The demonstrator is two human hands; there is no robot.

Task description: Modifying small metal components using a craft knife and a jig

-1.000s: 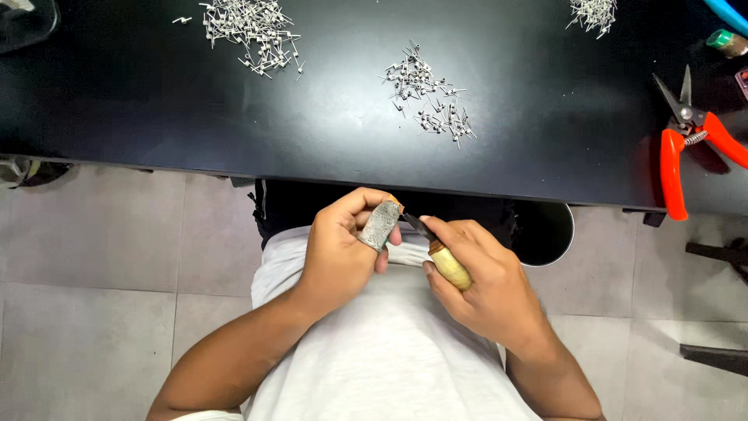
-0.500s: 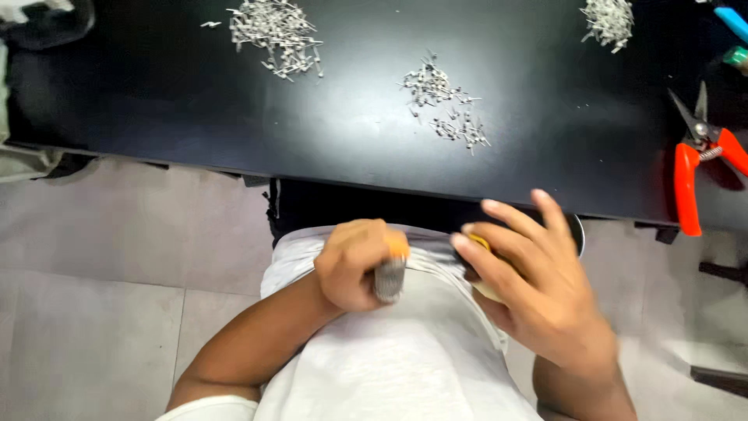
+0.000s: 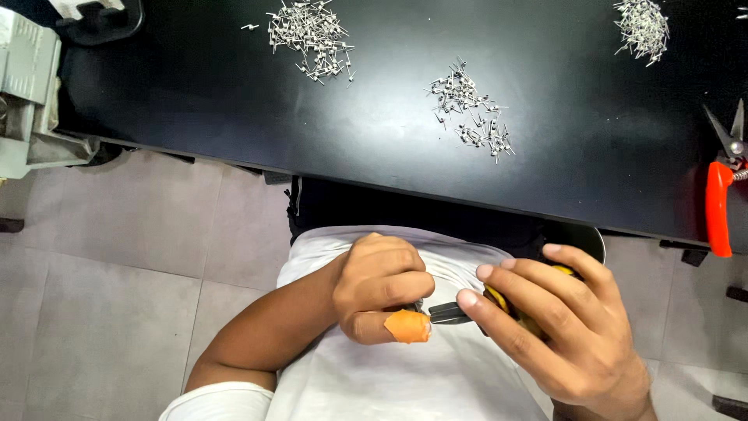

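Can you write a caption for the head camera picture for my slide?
Two hands, left hand with an orange-capped thumb and right hand, grip a yellow-handled tool below a black table strewn with small metal pins.

A small dark metal tool with yellow handles [image 3: 499, 306] lies level across the lap, its yellow handles wrapped in the right-hand grip, its dark nose sticking out leftward to meet the left-hand grip's orange-covered thumb.

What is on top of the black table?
On the black table lie three heaps of small metal pins and orange-handled snips at the right edge. The table's far part is out of view.
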